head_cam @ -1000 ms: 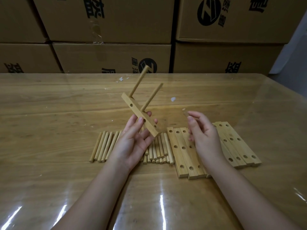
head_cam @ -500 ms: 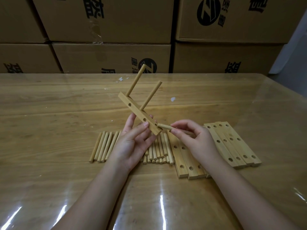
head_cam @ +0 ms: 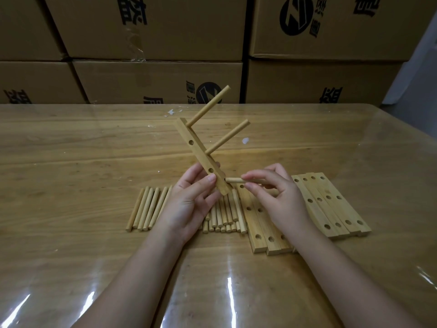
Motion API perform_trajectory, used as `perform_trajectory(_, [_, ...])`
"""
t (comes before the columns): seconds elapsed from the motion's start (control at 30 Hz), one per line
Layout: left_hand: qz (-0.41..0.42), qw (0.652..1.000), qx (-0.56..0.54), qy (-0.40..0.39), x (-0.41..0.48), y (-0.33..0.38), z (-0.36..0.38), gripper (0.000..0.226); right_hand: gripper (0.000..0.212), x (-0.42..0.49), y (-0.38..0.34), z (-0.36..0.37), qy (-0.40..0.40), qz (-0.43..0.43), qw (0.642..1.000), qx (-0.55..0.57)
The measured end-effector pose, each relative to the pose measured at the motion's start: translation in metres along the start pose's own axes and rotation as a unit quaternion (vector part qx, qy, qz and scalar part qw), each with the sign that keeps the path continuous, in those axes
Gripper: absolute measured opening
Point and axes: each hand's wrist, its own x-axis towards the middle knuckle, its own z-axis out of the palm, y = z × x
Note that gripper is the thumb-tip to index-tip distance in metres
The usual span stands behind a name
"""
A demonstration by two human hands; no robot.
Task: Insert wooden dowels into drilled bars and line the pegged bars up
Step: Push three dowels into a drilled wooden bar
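a drilled bar [head_cam: 201, 157] is held tilted above the table [head_cam: 71, 162] in the left hand [head_cam: 189, 202], gripped near its lower end between thumb and curled fingers; two dowels [head_cam: 228, 136] are seated in it, and two empty holes are seen on its near face. a third dowel [head_cam: 234, 180] is pinched between thumb and fingertips of the right hand [head_cam: 276, 200], its tip at the bar's lower end; whether it is entered in a hole cannot be told. risks judged: the tip may be offered off-axis and be jammed or skidded off the face; the bar may be twisted in the grip by a hard push; the loose dowels [head_cam: 146, 209] beneath may be scattered. black characters are printed on the cardboard boxes [head_cam: 165, 27] behind, apparently inverted, cropped, not reliably read; a round black emblem [head_cam: 296, 17] is printed too.
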Motion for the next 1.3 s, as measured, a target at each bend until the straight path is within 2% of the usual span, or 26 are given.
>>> perform_trajectory(0.2, [0.004,1.0,0.02,0.021,-0.0002,0.0003,0.0017,0.047,0.03,-0.0013,-0.0017,0.0014,0.019,-0.038,0.998,-0.052])
perform_trajectory(0.33, [0.002,0.999,0.029,0.027,-0.0004,0.0011,0.0028,0.044,0.025,-0.0019,-0.0011,0.0016,0.028,-0.056,0.996,-0.068])
perform_trajectory(0.5, [-0.001,0.998,0.049,0.046,-0.001,0.0019,0.0048,0.057,0.025,-0.0028,-0.0005,0.0017,0.037,-0.083,0.992,-0.084])
perform_trajectory(0.63, [0.003,0.998,0.056,0.041,-0.0015,0.0029,0.0066,0.056,0.021,-0.0028,-0.0001,0.002,0.053,-0.104,0.987,-0.11])
perform_trajectory(0.97, [0.0,0.996,0.082,0.039,-0.0028,0.0041,0.0077,0.059,0.025,-0.0033,-0.0004,0.0008,0.042,-0.101,0.99,-0.092])
perform_trajectory(1.3, [-0.011,0.995,0.095,0.035,-0.0019,0.0035,0.0072,0.059,0.017,-0.0031,0.0003,0.0019,0.019,-0.094,0.991,-0.091])
